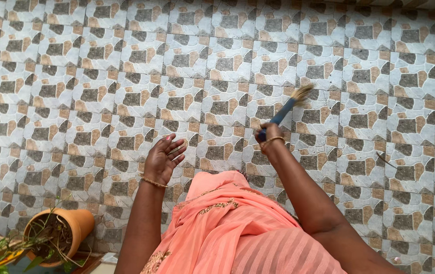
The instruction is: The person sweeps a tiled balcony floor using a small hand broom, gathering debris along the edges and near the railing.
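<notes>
My right hand (269,133) is closed around the blue handle of a broom (284,111). Its straw bristles point up and to the right over the patterned stone-look floor tiles (100,101). A thin bangle circles that wrist. My left hand (163,158) hangs free to the left with fingers spread and holds nothing; it wears a thin bangle too. Pink draped cloth (227,223) covers my body between the two arms.
A terracotta flower pot (70,226) with soil and thin green stems stands at the lower left, by a low edge. A thin dark twig (386,161) lies on the tiles at the right.
</notes>
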